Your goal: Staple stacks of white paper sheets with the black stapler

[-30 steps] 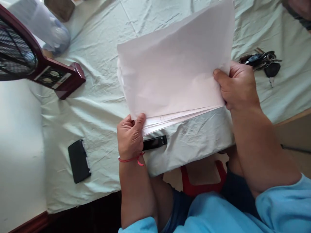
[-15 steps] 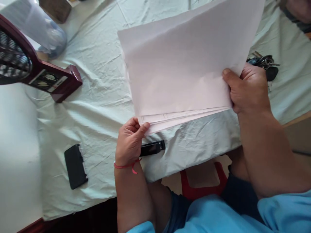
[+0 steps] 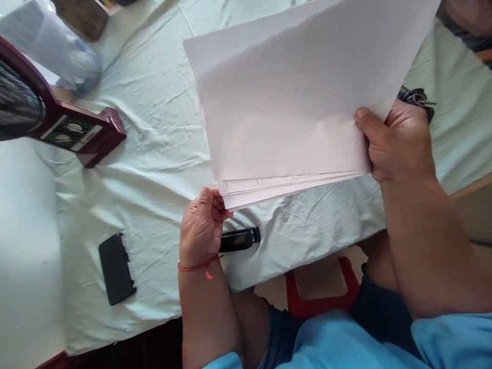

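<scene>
A loose stack of white paper sheets is held up over the cloth, its lower edges fanned slightly apart. Faint printed lines show on a sheet under the top one. My right hand grips the stack's right side, thumb on top and the other fingers hidden behind. At the lower left corner, my left hand has its fingers curled in at the edge of the sheets, the thumb no longer on top. Just below that corner a black stapler lies on the cloth, partly behind my left hand.
A pale green cloth covers the table. To the left are a flat black case-like object and a maroon stand with a dark panel. A clear plastic container stands at the upper left. Keys lie beyond my right hand.
My left thumb has slid off the top of the sheets to the corner's edge, and the left hand has turned. The stack and right hand have shifted slightly right.
</scene>
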`<state>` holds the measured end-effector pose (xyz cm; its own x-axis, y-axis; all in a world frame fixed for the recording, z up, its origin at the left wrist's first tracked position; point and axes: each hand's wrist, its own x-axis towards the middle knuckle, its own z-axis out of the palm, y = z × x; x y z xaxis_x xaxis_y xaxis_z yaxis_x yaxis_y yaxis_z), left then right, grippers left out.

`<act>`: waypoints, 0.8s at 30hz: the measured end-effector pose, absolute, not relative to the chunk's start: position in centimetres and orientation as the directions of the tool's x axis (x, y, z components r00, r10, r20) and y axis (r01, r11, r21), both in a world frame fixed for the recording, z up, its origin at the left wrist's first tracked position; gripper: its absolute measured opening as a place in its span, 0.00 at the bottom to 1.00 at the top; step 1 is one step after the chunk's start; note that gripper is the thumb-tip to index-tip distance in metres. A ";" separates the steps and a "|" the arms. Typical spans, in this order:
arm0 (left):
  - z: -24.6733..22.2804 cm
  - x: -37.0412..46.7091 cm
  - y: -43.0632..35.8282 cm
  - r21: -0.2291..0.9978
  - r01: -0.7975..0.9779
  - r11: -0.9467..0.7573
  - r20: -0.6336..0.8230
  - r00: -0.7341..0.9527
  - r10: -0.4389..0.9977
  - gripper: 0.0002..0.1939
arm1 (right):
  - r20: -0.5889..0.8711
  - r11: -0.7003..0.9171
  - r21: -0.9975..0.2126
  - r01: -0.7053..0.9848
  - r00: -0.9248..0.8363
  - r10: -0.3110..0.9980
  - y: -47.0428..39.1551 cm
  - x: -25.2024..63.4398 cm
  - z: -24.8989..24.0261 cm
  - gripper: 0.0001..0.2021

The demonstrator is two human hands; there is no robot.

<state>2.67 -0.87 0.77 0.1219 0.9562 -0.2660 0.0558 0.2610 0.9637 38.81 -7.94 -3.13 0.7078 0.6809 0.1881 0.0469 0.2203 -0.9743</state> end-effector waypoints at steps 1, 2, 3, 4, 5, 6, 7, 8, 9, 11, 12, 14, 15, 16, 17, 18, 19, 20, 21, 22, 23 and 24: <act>0.6 2.6 -0.8 0.966 0.036 0.255 -0.257 0.115 0.959 0.36 | 0.192 0.224 -0.973 0.048 0.708 0.680 -7.9 38.7 -3.1 0.10; 0.4 2.6 -0.7 0.968 0.027 0.248 -0.250 0.110 0.962 0.35 | 0.191 0.224 -0.973 0.047 0.708 0.680 -7.9 38.7 -3.1 0.10; 0.2 2.5 -0.7 0.970 0.026 0.241 -0.242 0.104 0.965 0.34 | 0.189 0.223 -0.974 0.046 0.707 0.682 -7.9 38.6 -3.0 0.10; 0.1 2.3 -0.7 0.972 0.026 0.233 -0.235 0.093 0.968 0.32 | 0.185 0.220 -0.975 0.042 0.704 0.685 -7.9 38.4 -3.0 0.10; 0.0 2.2 -0.7 0.974 0.025 0.224 -0.225 0.079 0.971 0.31 | 0.181 0.215 -0.976 0.040 0.699 0.692 -7.9 38.3 -2.9 0.10; -0.1 2.0 -0.7 0.977 0.022 0.212 -0.213 0.062 0.975 0.31 | 0.179 0.211 -0.977 0.040 0.694 0.697 -7.9 38.2 -2.9 0.11; -0.2 1.9 -0.7 0.980 0.017 0.199 -0.200 0.049 0.979 0.30 | 0.180 0.208 -0.977 0.043 0.690 0.701 -8.0 38.1 -2.8 0.11; -0.3 1.7 -0.7 0.982 0.013 0.190 -0.191 0.044 0.981 0.30 | 0.179 0.205 -0.978 0.045 0.688 0.703 -8.0 38.0 -2.7 0.12; -0.3 1.7 -0.7 0.983 0.014 0.185 -0.186 0.046 0.982 0.30 | 0.178 0.204 -0.978 0.045 0.685 0.706 -7.9 38.0 -2.6 0.12; -0.4 1.7 -0.8 0.982 0.018 0.189 -0.189 0.060 0.980 0.29 | 0.180 0.208 -0.977 0.041 0.682 0.709 -7.9 38.0 -2.5 0.13; -0.5 1.8 -0.8 0.982 0.013 0.190 -0.191 0.065 0.980 0.29 | 0.182 0.214 -0.976 0.037 0.679 0.711 -7.9 38.0 -2.5 0.13; -0.4 2.1 -0.7 0.984 -0.011 0.175 -0.174 0.048 0.984 0.29 | 0.196 0.232 -0.972 0.036 0.669 0.717 -7.8 38.1 -2.5 0.14; -0.4 2.4 -0.7 0.986 -0.019 0.164 -0.163 0.030 0.986 0.30 | 0.205 0.239 -0.970 0.040 0.665 0.718 -7.8 38.1 -2.5 0.14; -0.4 2.6 -0.7 0.988 -0.021 0.155 -0.155 0.009 0.988 0.30 | 0.210 0.240 -0.970 0.046 0.660 0.722 -7.8 38.1 -2.4 0.15; -0.3 2.8 -0.8 0.989 -0.017 0.149 -0.149 -0.007 0.989 0.30 | 0.216 0.240 -0.969 0.055 0.655 0.724 -7.8 38.0 -2.4 0.17; -0.3 3.0 -0.8 0.990 -0.010 0.144 -0.144 -0.014 0.989 0.30 | 0.223 0.240 -0.969 0.065 0.652 0.725 -7.8 37.9 -2.3 0.18; -0.2 3.1 -0.8 0.990 -0.001 0.141 -0.141 -0.008 0.990 0.29 | 0.231 0.240 -0.968 0.076 0.646 0.727 -7.8 37.7 -2.1 0.19; -0.2 3.1 -0.9 0.991 0.008 0.136 -0.136 0.002 0.991 0.28 | 0.242 0.243 -0.966 0.087 0.639 0.731 -7.8 37.5 -2.0 0.19; -0.2 3.1 -0.9 0.992 0.015 0.126 -0.126 0.009 0.992 0.27 | 0.255 0.251 -0.963 0.097 0.629 0.735 -7.8 37.3 -1.8 0.20; -0.2 3.0 -1.0 0.994 0.019 0.110 -0.110 0.007 0.994 0.27 | 0.273 0.263 -0.959 0.109 0.617 0.738 -7.8 37.2 -1.6 0.20; -0.3 2.9 -1.0 0.996 0.017 0.092 -0.092 -0.001 0.996 0.26 | 0.292 0.278 -0.953 0.120 0.605 0.741 -7.8 37.0 -1.5 0.20; -0.4 2.8 -1.0 0.997 0.007 0.071 -0.070 -0.018 0.997 0.26 | 0.310 0.292 -0.948 0.130 0.596 0.741 -7.8 36.9 -1.4 0.21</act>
<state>2.79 -1.02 -0.35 -0.0180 0.9974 -0.0704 0.0066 0.0706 0.9975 36.90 -7.81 -1.43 0.5956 0.7410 0.3101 0.1297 0.2922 -0.9475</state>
